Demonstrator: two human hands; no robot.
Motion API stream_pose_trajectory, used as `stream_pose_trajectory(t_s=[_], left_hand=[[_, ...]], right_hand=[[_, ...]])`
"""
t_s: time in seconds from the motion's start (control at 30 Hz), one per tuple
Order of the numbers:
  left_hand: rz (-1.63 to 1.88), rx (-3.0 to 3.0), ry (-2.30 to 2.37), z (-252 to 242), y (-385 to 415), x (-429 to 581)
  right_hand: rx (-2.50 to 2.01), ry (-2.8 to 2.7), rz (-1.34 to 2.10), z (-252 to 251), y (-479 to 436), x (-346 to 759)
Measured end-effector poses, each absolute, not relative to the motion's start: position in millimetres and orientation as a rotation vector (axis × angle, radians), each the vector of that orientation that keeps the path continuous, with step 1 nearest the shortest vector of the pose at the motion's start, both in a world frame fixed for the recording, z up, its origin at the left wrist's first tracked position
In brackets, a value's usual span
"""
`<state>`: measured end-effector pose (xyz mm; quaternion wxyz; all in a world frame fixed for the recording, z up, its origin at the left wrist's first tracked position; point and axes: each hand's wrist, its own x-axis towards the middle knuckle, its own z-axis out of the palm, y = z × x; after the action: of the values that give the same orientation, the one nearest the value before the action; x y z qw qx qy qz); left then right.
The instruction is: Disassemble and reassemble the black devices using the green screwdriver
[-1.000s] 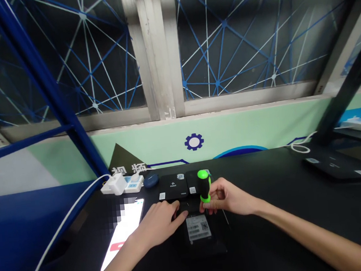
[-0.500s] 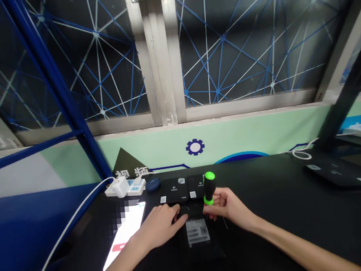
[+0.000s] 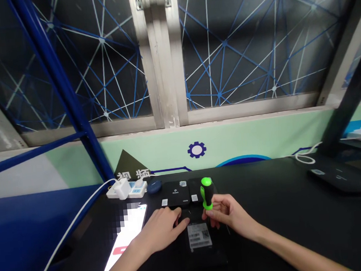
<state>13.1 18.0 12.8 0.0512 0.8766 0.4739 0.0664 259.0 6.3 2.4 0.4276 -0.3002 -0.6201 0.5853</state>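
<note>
On the counter (image 3: 279, 224): black box (image 3: 206, 255), white label up
Right hand (image 3: 228, 213): grasping green screwdriver (image 3: 206, 190) upright
Left hand (image 3: 159, 232): open, fingertips (image 3: 183, 221) on box

Right hand (image 3: 230, 215) pinches green-capped black screwdriver (image 3: 207, 193) upright above black device (image 3: 206, 255) with barcode label; left hand (image 3: 160, 231) lies flat, fingers on device. Two black boxes (image 3: 174, 193) at 12 o'clock, lit smartphone (image 3: 126, 237) at 9, power strip (image 3: 127, 190) at 10, all on table (image 3: 285, 215).
</note>
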Motion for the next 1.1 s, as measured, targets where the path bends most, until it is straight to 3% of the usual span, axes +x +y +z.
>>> stream_pose_trajectory(t_s=[1.1], left_hand=[[0.207,2.619,1.459,11,21,12]], right_hand=[[-0.806,-1.508,1.349,-6,10,255]])
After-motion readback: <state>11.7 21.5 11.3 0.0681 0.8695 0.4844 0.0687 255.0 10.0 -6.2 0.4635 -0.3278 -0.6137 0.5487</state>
